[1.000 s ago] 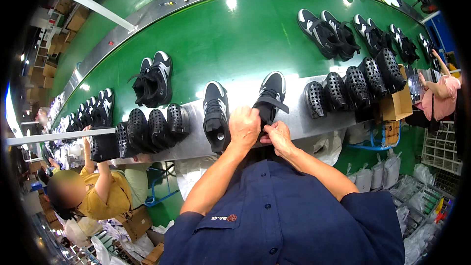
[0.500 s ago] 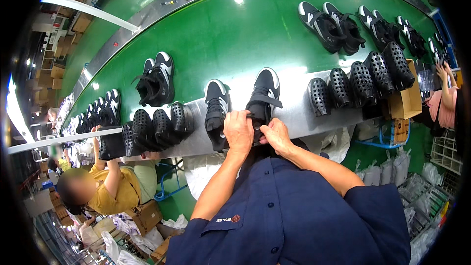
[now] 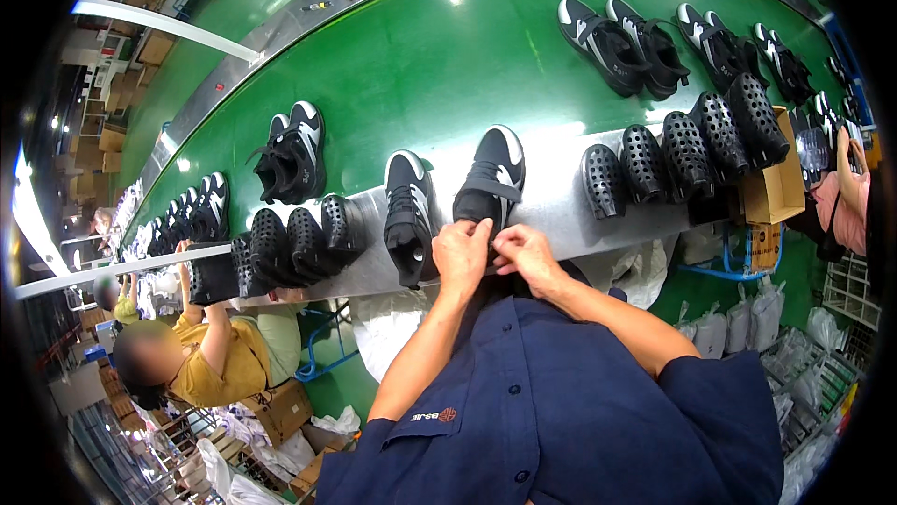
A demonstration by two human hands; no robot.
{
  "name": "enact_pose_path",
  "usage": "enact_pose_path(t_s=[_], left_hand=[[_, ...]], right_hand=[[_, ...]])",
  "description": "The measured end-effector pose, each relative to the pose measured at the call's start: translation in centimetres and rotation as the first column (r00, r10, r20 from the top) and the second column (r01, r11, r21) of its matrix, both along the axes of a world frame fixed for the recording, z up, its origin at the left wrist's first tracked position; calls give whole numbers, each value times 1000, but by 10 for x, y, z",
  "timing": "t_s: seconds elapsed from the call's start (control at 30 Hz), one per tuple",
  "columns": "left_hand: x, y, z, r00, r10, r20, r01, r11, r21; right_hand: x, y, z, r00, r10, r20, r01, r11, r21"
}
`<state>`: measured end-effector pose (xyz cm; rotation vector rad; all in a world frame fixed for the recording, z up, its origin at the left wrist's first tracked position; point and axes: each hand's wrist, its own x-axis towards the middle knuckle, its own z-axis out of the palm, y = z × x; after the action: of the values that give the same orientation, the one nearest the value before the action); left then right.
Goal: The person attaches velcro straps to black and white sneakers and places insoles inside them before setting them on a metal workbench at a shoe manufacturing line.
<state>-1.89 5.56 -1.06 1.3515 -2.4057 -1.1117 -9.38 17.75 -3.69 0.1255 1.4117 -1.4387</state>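
Observation:
A black sneaker (image 3: 491, 169) with a white-edged toe and a strap across it points away from me, its heel end at my hands. My left hand (image 3: 460, 255) is closed on the sneaker's heel end, covering much of its opening. Close beside it, my right hand (image 3: 529, 255) has its thumb and fingers pinched together at the heel; what lies between them is too small to make out. A matching sneaker (image 3: 408, 215) stands untouched just left of my left hand, with its opening toward me.
Perforated black shoe forms (image 3: 690, 164) stand along the metal edge (image 3: 561, 197) to the right, others (image 3: 304, 239) to the left. More sneakers (image 3: 607, 47) sit on the green surface (image 3: 439, 56). A cardboard box (image 3: 774, 183) is at right. A co-worker in yellow (image 3: 220, 365) works at left.
My left hand has shifted toward my right hand, and the fingers now meet nearer together at the sneaker's heel. The sneaker's opening, partly visible before, is now more covered.

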Motion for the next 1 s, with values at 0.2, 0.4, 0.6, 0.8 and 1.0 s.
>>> enact_pose_path(t_s=[0.2,0.4,0.6,0.8,1.0], left_hand=[[11,-11,1,948,284,-142,-200,881,429],[16,-8,-3,925,358,-125,-238,804,545],[24,-7,-14,909,389,-150,-237,779,581],[25,-7,-18,919,368,-142,-230,793,565],[22,-4,-12,917,374,-137,-244,800,548]], right_hand=[[-59,-18,39,970,-211,-120,197,973,-121],[-68,-52,49,1000,12,-22,-14,996,-87],[-51,-28,45,999,27,41,-26,999,-24],[-30,-12,22,993,-38,113,35,999,26],[-25,-12,8,995,-16,95,10,998,61]])
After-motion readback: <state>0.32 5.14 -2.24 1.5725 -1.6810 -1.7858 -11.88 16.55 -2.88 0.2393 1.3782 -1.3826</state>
